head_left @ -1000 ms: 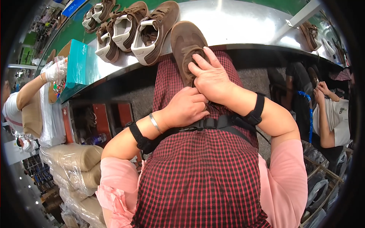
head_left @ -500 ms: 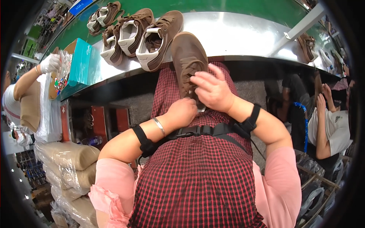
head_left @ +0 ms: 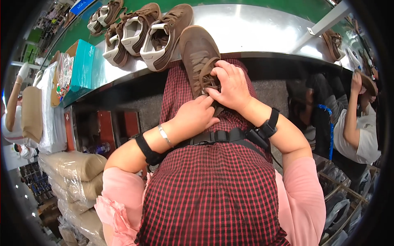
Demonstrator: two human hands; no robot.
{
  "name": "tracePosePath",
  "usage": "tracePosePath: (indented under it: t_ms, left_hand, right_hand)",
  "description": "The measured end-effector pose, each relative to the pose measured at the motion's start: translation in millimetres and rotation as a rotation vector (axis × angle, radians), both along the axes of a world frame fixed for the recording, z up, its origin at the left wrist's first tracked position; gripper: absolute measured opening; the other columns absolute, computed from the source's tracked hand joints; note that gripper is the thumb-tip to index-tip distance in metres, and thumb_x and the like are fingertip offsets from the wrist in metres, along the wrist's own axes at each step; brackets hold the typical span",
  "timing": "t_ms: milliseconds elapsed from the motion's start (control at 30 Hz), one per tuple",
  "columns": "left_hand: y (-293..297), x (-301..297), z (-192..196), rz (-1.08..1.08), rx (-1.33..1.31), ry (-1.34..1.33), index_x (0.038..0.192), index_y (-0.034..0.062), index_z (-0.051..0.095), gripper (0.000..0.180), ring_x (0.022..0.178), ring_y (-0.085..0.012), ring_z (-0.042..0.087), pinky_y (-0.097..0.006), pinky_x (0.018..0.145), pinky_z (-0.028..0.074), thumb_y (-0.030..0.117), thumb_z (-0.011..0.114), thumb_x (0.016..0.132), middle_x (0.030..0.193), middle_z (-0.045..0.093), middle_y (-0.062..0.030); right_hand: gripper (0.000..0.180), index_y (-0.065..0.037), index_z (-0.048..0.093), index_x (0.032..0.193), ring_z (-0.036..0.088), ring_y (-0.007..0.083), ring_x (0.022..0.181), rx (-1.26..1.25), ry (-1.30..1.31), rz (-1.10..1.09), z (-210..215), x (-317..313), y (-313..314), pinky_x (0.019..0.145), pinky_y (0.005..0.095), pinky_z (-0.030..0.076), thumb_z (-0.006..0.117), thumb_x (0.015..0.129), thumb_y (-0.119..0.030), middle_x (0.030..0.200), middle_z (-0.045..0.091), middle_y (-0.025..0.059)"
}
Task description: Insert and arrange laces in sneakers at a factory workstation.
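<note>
A brown sneaker [head_left: 199, 46] rests on my lap against the bench edge, its toe pointing away from me. My right hand [head_left: 232, 87] is closed on its brown shoelace [head_left: 206, 70], with a loop of lace standing up beside the fingers. My left hand [head_left: 192, 118] is at the ankle end of the same shoe, fingertips on the top of the lacing, close to my right thumb. Its thumb lies lower, near the collar; the heel is mostly hidden by my hands.
Several brown sneakers with pale linings [head_left: 159, 41] stand on the metal bench [head_left: 242, 30] at far left. A teal box [head_left: 84, 61] sits left of them. Wrapped tan bundles [head_left: 82, 168] are stacked at lower left. A metal post [head_left: 328, 22] rises at right. Other people work on both sides.
My right fingers have closed on the lace and pulled up a loop. My left hand has turned, its thumb now apart. The view has shifted slightly.
</note>
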State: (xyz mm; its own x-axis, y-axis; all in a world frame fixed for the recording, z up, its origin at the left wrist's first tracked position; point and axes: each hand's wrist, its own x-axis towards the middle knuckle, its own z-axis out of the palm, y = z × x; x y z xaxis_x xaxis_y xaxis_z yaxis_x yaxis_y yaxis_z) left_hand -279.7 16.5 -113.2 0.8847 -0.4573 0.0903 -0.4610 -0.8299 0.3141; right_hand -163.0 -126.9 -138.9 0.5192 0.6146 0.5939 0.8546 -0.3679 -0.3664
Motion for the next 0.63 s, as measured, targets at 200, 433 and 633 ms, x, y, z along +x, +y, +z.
tracePosePath:
  t_ms: [200, 433, 633]
  left_hand:
    - [11.9, 10.5, -9.8, 0.187, 0.030, -0.547, 0.087, 0.0108, 0.064, 0.021, 0.111, -0.0273, 0.048, -0.045, 0.095, 0.037, 0.019, 0.071, 0.069, 0.109, 0.055, -0.0045]
    - [21.2, 37.3, -44.8, 0.172, 0.303, -0.761, 0.085, 0.0111, 0.064, 0.017, 0.124, -0.0270, 0.041, -0.050, 0.105, 0.028, 0.020, 0.060, 0.071, 0.119, 0.052, -0.0048]
    - [25.4, 28.9, -32.7, 0.120, 0.203, -0.681, 0.089, 0.0100, 0.067, 0.024, 0.120, -0.0247, 0.045, -0.048, 0.106, 0.026, 0.019, 0.065, 0.067, 0.118, 0.055, -0.0068]
  right_hand:
    - [0.049, -0.008, 0.049, 0.106, 0.055, 0.0301, 0.093, 0.067, 0.023, 0.014, -2.9, -0.8, 6.0, 0.075, 0.0399, 0.046, 0.068, 0.061, -0.009, 0.112, 0.052, 0.0123]
    - [0.052, -0.009, 0.050, 0.114, 0.056, 0.0279, 0.089, 0.028, -0.026, -0.045, -2.0, -7.9, 12.3, 0.074, 0.0390, 0.044, 0.066, 0.065, -0.010, 0.110, 0.054, 0.0101]
    - [0.048, -0.014, 0.049, 0.119, 0.055, 0.0237, 0.083, -0.047, -0.193, -0.112, -11.7, -3.6, 12.9, 0.073, 0.0400, 0.039, 0.060, 0.073, -0.013, 0.110, 0.052, 0.0068]
